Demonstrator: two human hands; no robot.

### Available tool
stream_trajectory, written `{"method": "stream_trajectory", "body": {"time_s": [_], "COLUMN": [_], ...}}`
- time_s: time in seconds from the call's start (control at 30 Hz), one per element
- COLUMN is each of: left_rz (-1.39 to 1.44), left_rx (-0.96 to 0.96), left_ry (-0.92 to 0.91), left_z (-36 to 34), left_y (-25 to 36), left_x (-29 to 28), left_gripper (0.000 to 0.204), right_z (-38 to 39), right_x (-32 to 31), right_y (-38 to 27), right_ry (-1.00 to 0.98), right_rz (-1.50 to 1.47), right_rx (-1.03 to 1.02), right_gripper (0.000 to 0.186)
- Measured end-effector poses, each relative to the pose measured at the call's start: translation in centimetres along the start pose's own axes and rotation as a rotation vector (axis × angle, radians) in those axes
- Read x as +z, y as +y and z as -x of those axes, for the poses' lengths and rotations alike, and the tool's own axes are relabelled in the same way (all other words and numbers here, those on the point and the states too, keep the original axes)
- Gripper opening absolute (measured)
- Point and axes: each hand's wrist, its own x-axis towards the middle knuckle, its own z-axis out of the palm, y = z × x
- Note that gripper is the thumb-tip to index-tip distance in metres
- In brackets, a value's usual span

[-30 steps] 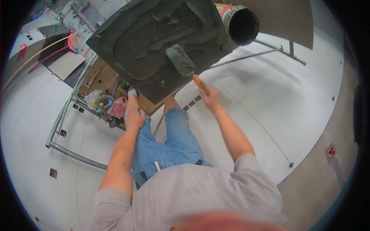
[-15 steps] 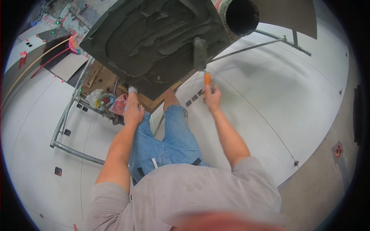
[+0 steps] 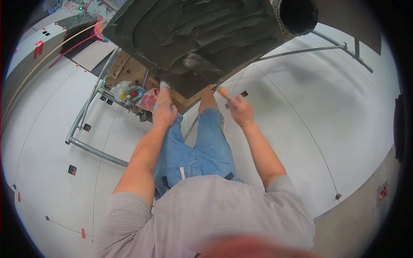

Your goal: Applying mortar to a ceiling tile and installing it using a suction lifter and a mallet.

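My right hand point(image 3: 241, 111) is closed around the orange handle of a trowel point(image 3: 201, 64). The trowel's blade, smeared by motion, lies over the near part of a large panel point(image 3: 185, 91) coated with wet dark grey mortar point(image 3: 172, 36). Ridges and swirls run through the mortar. My left hand point(image 3: 165, 114) rests on my left knee, back upward, holding nothing that I can see; its fingertips are partly hidden.
Wooden boards point(image 3: 121, 69) lie beneath the panel, with crumpled plastic bags point(image 3: 148, 99) beside my left leg. Metal scaffold tubes point(image 3: 97, 151) run at left and upper right. A dark-mouthed round tube point(image 3: 298, 16) stands beside the panel. White boards with small dark cutouts lie below.
The trowel has swept left and nearer across the mortar, tilting its handle. My left hand stays on the knee. The whole view has shifted, so the panel sits further right.
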Motion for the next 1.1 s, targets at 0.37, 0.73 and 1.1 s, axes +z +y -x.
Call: {"method": "stream_trajectory", "body": {"time_s": [0.37, 0.73, 1.1], "left_rz": [0.016, 0.057, 0.173], "left_rx": [-0.035, -0.066, -0.072], "left_ry": [-0.016, -0.001, 0.037], "left_z": [-0.1, 0.2, 0.9], "left_y": [0.0, -0.5, -1.1], "left_x": [-0.8, -0.5, 0.4], "left_gripper": [0.031, 0.033, 0.028], "right_z": [1.5, -0.9, -10.6], "right_x": [-0.7, -5.7, -1.8], "right_y": [1.4, 11.6, 3.5], "right_ry": [-0.288, -0.186, -0.161], "right_rz": [-0.352, 0.228, -0.546], "right_rx": [0.383, 0.239, 0.524], "right_gripper": [0.035, 0.031, 0.053]}}
